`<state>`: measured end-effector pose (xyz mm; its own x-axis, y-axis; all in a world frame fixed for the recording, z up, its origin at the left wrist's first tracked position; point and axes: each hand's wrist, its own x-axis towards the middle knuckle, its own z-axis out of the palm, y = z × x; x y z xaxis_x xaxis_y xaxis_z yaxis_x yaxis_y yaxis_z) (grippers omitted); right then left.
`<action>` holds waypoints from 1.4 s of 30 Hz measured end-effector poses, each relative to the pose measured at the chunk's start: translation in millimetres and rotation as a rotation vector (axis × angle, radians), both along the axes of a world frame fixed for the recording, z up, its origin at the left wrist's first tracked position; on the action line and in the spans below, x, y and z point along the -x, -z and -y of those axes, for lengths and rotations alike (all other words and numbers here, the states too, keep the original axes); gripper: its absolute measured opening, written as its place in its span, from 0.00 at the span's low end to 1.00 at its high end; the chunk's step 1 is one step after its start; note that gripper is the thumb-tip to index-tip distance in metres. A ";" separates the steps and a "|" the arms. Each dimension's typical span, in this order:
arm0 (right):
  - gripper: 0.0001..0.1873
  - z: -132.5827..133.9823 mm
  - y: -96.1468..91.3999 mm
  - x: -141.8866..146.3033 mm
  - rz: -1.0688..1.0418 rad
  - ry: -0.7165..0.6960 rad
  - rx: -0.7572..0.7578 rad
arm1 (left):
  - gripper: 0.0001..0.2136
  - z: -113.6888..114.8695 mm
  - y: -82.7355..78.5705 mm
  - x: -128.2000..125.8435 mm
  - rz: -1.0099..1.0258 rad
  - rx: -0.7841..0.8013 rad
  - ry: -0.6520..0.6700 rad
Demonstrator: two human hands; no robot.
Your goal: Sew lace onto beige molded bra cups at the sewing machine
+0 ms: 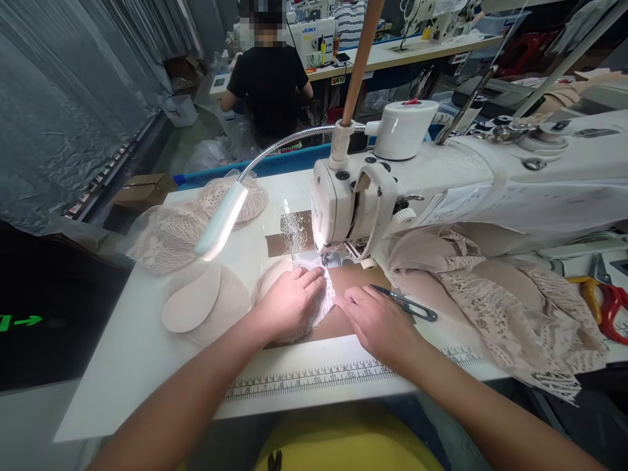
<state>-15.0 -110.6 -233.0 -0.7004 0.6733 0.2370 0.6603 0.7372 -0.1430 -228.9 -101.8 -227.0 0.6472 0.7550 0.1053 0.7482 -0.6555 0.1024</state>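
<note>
A beige bra cup with pale lace [324,306] lies under the needle of a white sewing machine [338,196]. My left hand [293,297] presses on the lace close to the presser foot, fingers together and bent; its thumb is hidden. The lace's right edge is pinched between the fingertips of my right hand [380,320]. Just behind that hand, dark thread snips [412,307] rest on the brown plate [360,281], partly covered by the fingers. A lit gooseneck lamp [223,222] hangs to the left of the work.
Plain beige cups [193,304] and lace cups [171,235] lie at left. More lace pieces [520,307] spread to the right, beside red-and-yellow-handled scissors [611,311]. A printed ruler [314,379] runs along the table's front edge. Beyond, a person in black [267,85] sits near other machines.
</note>
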 end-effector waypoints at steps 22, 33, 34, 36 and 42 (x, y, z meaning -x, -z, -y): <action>0.17 -32.0 3.6 12.7 0.081 0.061 -0.035 | 0.17 -20.4 -0.8 14.8 0.027 -0.022 0.109; 0.23 -38.1 1.2 19.8 0.048 0.158 -0.015 | 0.19 -42.3 2.6 19.8 0.070 0.001 0.076; 0.23 -38.1 1.3 19.6 0.042 0.165 -0.001 | 0.19 -43.4 2.1 19.9 0.065 0.003 0.068; 0.23 -38.0 1.5 19.0 0.033 0.180 0.019 | 0.20 -45.0 1.7 20.5 0.059 0.004 0.058; 0.22 -38.8 3.3 17.8 0.006 0.183 0.029 | 0.20 -46.9 3.8 22.9 0.070 -0.005 0.034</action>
